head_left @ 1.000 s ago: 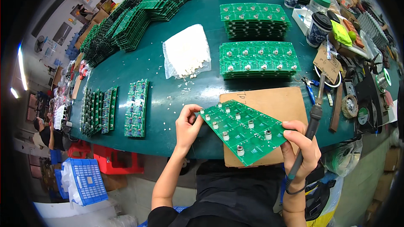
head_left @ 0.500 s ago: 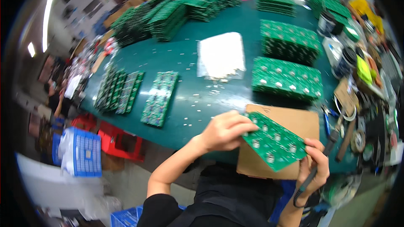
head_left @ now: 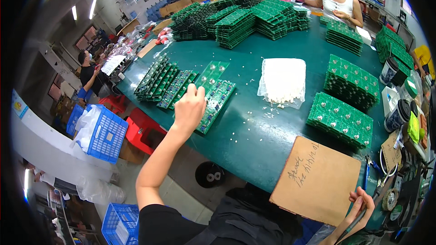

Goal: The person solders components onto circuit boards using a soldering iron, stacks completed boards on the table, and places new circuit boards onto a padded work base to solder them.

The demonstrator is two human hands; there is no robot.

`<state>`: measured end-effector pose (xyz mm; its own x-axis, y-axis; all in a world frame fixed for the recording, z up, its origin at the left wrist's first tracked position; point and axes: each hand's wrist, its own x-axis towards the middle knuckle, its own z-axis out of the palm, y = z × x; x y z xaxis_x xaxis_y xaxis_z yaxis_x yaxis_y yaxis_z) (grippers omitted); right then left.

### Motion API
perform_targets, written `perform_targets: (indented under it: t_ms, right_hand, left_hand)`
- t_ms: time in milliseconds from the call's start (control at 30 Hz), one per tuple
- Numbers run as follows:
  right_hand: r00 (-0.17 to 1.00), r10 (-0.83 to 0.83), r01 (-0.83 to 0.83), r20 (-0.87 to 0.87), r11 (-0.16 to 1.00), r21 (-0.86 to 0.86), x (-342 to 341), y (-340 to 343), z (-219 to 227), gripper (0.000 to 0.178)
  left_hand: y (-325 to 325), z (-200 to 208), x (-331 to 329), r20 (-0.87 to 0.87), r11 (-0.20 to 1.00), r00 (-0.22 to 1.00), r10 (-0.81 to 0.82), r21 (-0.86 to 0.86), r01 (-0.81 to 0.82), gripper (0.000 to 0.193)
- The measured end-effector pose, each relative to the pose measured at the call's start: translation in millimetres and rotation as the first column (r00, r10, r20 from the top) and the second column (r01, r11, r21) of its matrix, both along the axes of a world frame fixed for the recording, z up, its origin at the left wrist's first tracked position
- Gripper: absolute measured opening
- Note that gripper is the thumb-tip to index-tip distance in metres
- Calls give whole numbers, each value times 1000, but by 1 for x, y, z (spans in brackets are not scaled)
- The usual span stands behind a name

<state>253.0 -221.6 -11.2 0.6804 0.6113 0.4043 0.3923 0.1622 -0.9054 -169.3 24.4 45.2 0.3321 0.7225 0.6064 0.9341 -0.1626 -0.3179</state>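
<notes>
Over the left part of the table, my left hand (head_left: pixel 190 106) is closed on a green circuit board (head_left: pixel 212 72), whose far end, with round metal parts, shows beyond my fingers. It is above or against a populated green board (head_left: pixel 220 102) lying on the table; whether they touch I cannot tell. To the left of it leans a row of similar boards (head_left: pixel 159 81). At the lower right, my right hand (head_left: pixel 361 208) is closed round the dark handle of a corded pen-like tool, seemingly a soldering iron (head_left: pixel 356 221), beside a cardboard sheet (head_left: pixel 318 181) with handwriting.
A white bag (head_left: pixel 282 79) of small pale parts lies mid-table, with loose bits around it. Board stacks (head_left: pixel 343 120) stand at right, more (head_left: pixel 236 27) at the back. Tools and cups (head_left: pixel 397 115) crowd the right edge. Another person (head_left: pixel 338 0) is across the table.
My left hand has carried the board from above the cardboard to the boards at left. My right hand has let go of it and keeps the tool. The view has shifted.
</notes>
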Motion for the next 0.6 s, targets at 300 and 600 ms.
perform_targets:
  t_ms: [300, 600]
  right_hand:
    - [1000, -8, 8, 29, 1000, -29, -8, -6, -4, 14]
    - [995, -87, 94, 54, 986, -138, 9, -44, -22, 15]
  left_hand:
    - [49, -81, -4, -40, 967, 995, 95, -232, -102, 7]
    - [51, -72, 9, -48, 875, 967, 252, -416, -248, 55]
